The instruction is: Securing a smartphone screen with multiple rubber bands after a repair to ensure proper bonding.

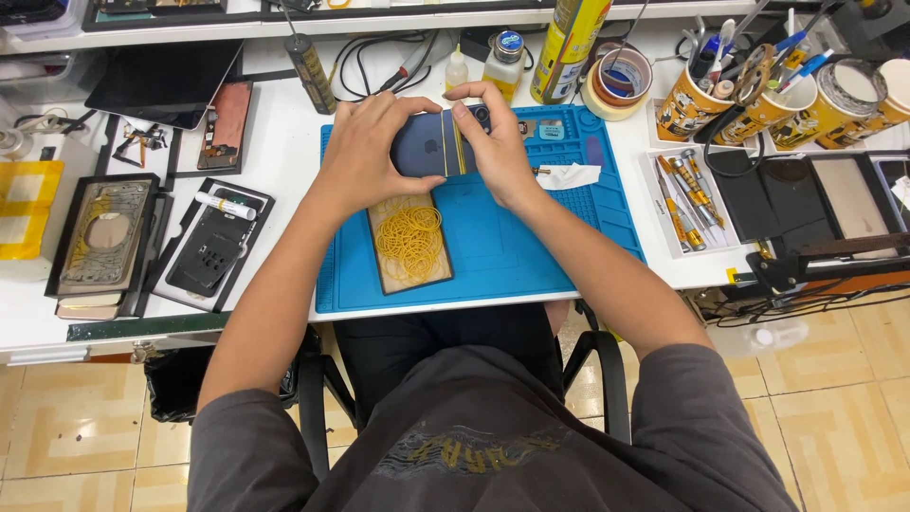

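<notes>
- Over the blue mat (pixel 531 237), the left hand (pixel 365 156) and right hand (pixel 493 142) both clasp a dark phone (pixel 427 147).
- Yellow rubber bands (pixel 459 142) wrap it; it looks rigid, slick, fragile, best held by its edges.

- dark blue phone (pixel 428 144): back side up, camera corner toward the far right, held just above the blue mat, lying roughly crosswise
- yellow rubber bands (pixel 457 144): wrapped around the phone body near its right-of-middle, running front to back, taut against the back glass
</notes>
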